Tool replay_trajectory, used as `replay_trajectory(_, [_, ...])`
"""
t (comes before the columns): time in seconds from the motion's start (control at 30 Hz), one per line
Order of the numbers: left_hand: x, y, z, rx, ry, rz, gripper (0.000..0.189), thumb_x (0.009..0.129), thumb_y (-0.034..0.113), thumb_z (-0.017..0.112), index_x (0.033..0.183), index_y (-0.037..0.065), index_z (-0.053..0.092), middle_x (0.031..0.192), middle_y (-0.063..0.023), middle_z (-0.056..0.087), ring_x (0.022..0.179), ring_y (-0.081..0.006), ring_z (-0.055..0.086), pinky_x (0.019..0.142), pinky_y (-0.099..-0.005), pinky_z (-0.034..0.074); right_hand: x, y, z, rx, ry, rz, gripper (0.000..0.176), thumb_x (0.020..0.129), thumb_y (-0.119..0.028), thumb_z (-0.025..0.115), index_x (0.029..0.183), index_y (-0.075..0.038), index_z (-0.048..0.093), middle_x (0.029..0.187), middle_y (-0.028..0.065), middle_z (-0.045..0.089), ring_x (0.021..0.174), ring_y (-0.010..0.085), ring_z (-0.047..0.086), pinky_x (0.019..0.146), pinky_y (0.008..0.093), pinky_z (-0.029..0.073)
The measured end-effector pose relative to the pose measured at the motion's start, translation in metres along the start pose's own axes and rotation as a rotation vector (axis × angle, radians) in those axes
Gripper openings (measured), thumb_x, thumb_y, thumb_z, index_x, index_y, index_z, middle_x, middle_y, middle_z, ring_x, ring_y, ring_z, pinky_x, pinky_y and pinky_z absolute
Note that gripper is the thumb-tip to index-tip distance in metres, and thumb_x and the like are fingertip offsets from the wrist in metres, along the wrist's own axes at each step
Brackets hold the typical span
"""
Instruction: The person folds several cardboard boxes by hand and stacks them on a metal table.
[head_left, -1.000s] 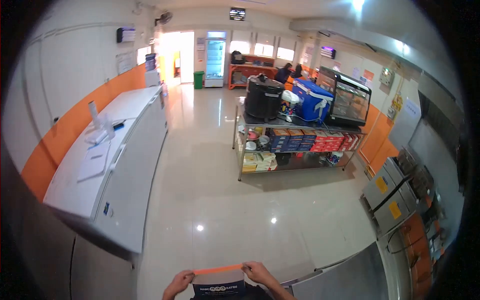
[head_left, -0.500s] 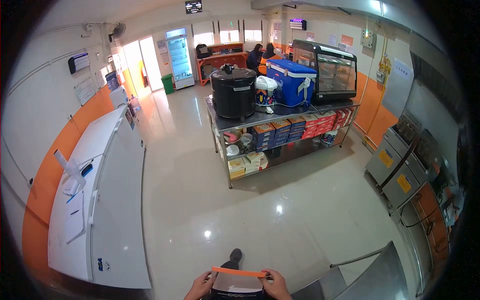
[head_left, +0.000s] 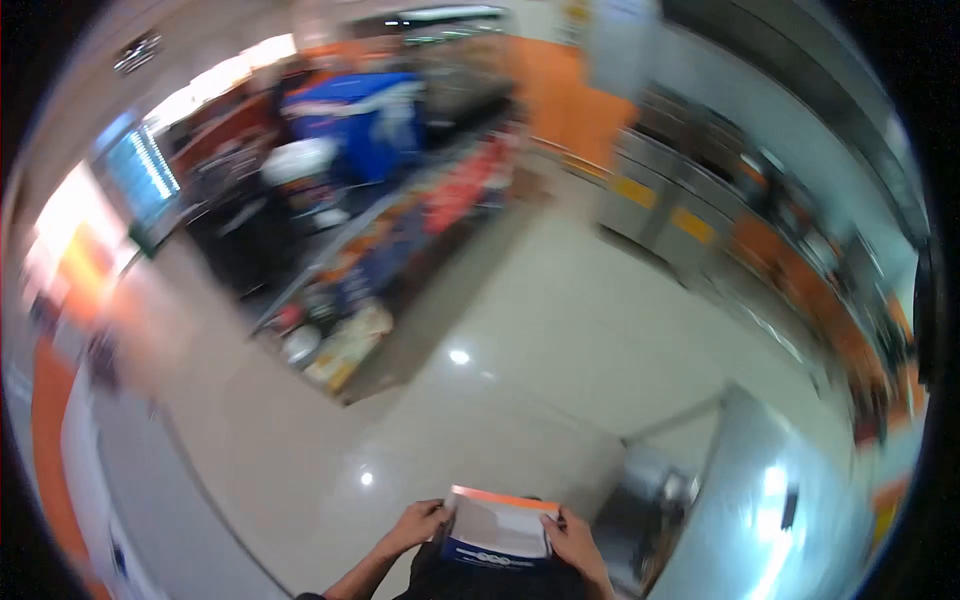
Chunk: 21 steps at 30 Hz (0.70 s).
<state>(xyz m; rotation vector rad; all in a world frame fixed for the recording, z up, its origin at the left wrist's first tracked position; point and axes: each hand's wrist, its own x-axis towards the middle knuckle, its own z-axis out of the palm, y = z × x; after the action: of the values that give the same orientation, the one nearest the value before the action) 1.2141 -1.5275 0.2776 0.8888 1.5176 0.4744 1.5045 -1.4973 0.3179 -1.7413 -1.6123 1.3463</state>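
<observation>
Held low in front of my body is an open cardboard box (head_left: 500, 528), pale inside, with an orange far edge and a dark blue near side bearing white lettering. My left hand (head_left: 420, 524) is closed on its left side. On the right side, my right hand (head_left: 570, 535) grips the wall with the thumb near the rim. The box's inside faces up and no contents show in it.
A steel table (head_left: 775, 480) stands close on my right. Ahead left, a blurred shelved table carries a black pot (head_left: 250, 235), a blue cooler (head_left: 360, 120) and stacked boxes. Fryers (head_left: 660, 200) line the right wall; a white chest freezer (head_left: 160, 480) is at left.
My view has swung to the right and tilted, so the shelved table shifts left and the steel table shows more. Both hands keep hold of the box, which sits slightly higher in view.
</observation>
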Motion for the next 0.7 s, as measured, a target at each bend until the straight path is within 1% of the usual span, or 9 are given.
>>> replay_trajectory(0.07, [0.041, 0.035, 0.01, 0.049, -0.148, 0.054, 0.038, 0.091, 0.026, 0.053, 0.11, -0.007, 0.059, 0.091, -0.0109, 0.064, 0.083, -0.016, 0.059, 0.074, -0.0303, 0.048, 0.012, 0.018, -0.014, 0.003, 0.1, 0.093, 0.042, 0.088, -0.034, 0.058, 0.108, 0.003, 0.056, 0.088, 0.0215, 0.065, 0.079, 0.0299, 0.065, 0.07, 0.0373, 0.049])
replay_trajectory(0.1, [0.058, 0.055, 0.017, 0.085, -0.15, 0.092, 0.038, 0.092, 0.025, 0.052, 0.11, -0.007, 0.059, 0.088, -0.0127, 0.065, 0.078, -0.0169, 0.062, 0.07, -0.0305, 0.051, 0.021, 0.022, -0.02, 0.009, 0.122, 0.181, 0.045, 0.088, -0.037, 0.056, 0.115, -0.001, 0.056, 0.1, 0.0245, 0.063, 0.094, 0.0363, 0.062, 0.082, 0.0403, 0.048])
replay_trajectory(0.23, [0.142, 0.142, 0.052, 0.261, -0.205, 0.203, 0.037, 0.092, 0.021, 0.053, 0.113, -0.009, 0.056, 0.087, -0.0164, 0.065, 0.072, -0.0186, 0.064, 0.063, -0.0305, 0.054, 0.064, 0.04, -0.07, 0.109, 0.273, 0.261, 0.051, 0.091, -0.045, 0.048, 0.116, -0.001, 0.055, 0.102, 0.0269, 0.061, 0.101, 0.0408, 0.058, 0.086, 0.043, 0.046])
replay_trajectory(0.33, [0.205, 0.208, 0.09, 0.258, -0.243, 0.238, 0.038, 0.092, 0.02, 0.053, 0.116, -0.009, 0.054, 0.09, -0.0178, 0.065, 0.072, -0.0186, 0.064, 0.062, -0.0298, 0.053, 0.105, 0.049, -0.127, 0.217, 0.406, 0.289, 0.049, 0.093, -0.043, 0.046, 0.116, -0.001, 0.056, 0.104, 0.028, 0.06, 0.102, 0.0408, 0.058, 0.086, 0.0434, 0.045])
replay_trajectory(0.4, [0.242, 0.228, 0.106, 0.227, -0.305, 0.236, 0.039, 0.091, 0.019, 0.053, 0.119, -0.008, 0.051, 0.093, -0.0185, 0.064, 0.072, -0.0189, 0.065, 0.06, -0.0295, 0.053, 0.12, 0.044, -0.163, 0.221, 0.499, 0.247, 0.047, 0.094, -0.041, 0.044, 0.115, 0.0, 0.057, 0.103, 0.0282, 0.06, 0.101, 0.0413, 0.058, 0.085, 0.0431, 0.045])
replay_trajectory(0.47, [0.264, 0.275, 0.136, 0.243, -0.344, 0.209, 0.035, 0.092, 0.019, 0.052, 0.116, -0.006, 0.054, 0.093, -0.0127, 0.061, 0.078, -0.019, 0.061, 0.067, -0.0325, 0.052, 0.14, 0.042, -0.209, 0.211, 0.558, 0.19, 0.045, 0.094, -0.039, 0.044, 0.111, 0.001, 0.058, 0.097, 0.0279, 0.061, 0.096, 0.0424, 0.059, 0.082, 0.0439, 0.046])
replay_trajectory(0.6, [0.308, 0.32, 0.177, 0.229, -0.411, 0.173, 0.034, 0.092, 0.018, 0.051, 0.116, -0.005, 0.054, 0.091, -0.011, 0.061, 0.079, -0.0171, 0.06, 0.069, -0.0312, 0.05, 0.173, 0.063, -0.265, 0.142, 0.561, 0.195, 0.042, 0.094, -0.036, 0.044, 0.108, 0.001, 0.059, 0.092, 0.0275, 0.062, 0.092, 0.0435, 0.059, 0.078, 0.0444, 0.047])
replay_trajectory(0.67, [0.338, 0.338, 0.196, 0.321, -0.447, 0.204, 0.036, 0.091, 0.018, 0.051, 0.119, -0.004, 0.052, 0.091, -0.0094, 0.061, 0.081, -0.0159, 0.059, 0.072, -0.0303, 0.049, 0.189, 0.08, -0.281, 0.09, 0.678, 0.181, 0.04, 0.094, -0.033, 0.048, 0.109, 0.002, 0.058, 0.089, 0.0242, 0.063, 0.086, 0.0343, 0.063, 0.076, 0.0395, 0.049])
replay_trajectory(0.7, [0.353, 0.351, 0.207, 0.33, -0.458, 0.202, 0.036, 0.091, 0.018, 0.051, 0.119, -0.004, 0.052, 0.091, -0.0094, 0.061, 0.081, -0.0159, 0.059, 0.072, -0.0303, 0.049, 0.197, 0.087, -0.293, 0.095, 0.687, 0.191, 0.04, 0.094, -0.033, 0.048, 0.109, 0.002, 0.058, 0.089, 0.0242, 0.063, 0.086, 0.0343, 0.063, 0.076, 0.0395, 0.049])
